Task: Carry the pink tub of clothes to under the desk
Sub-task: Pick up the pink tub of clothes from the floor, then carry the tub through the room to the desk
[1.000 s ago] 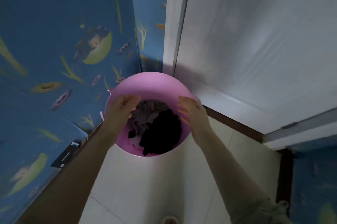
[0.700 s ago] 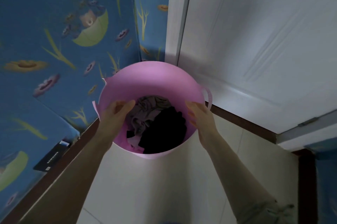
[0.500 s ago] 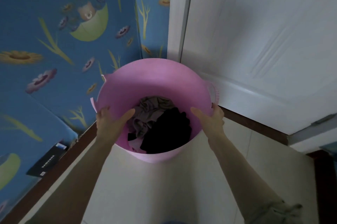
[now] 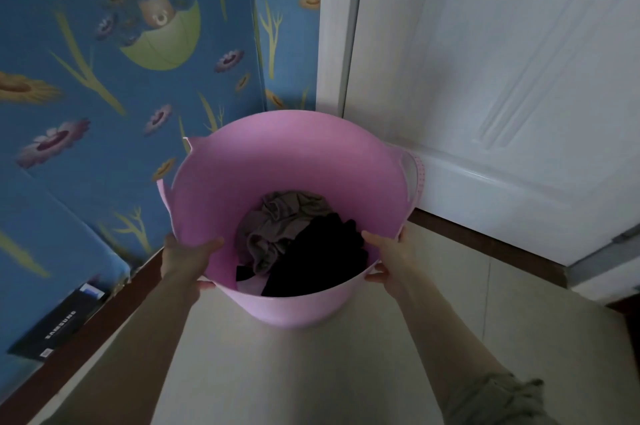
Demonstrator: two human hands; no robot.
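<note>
A round pink tub (image 4: 287,161) with two side handles fills the middle of the view, in the corner between the blue wall and the white door. Grey and black clothes (image 4: 298,244) lie in its bottom. My left hand (image 4: 183,258) grips the near left rim, thumb inside and fingers under the edge. My right hand (image 4: 389,256) grips the near right rim the same way. The desk is not in view.
Blue flowered wallpaper (image 4: 104,78) covers the wall on the left, with a dark skirting board below. A black box (image 4: 59,324) leans against that wall low on the left. A white door (image 4: 502,78) stands on the right. Pale floor tiles (image 4: 311,372) lie below.
Both hands slid from inside the tub out to its near rim and closed on it. The tub now appears larger and closer in the view.
</note>
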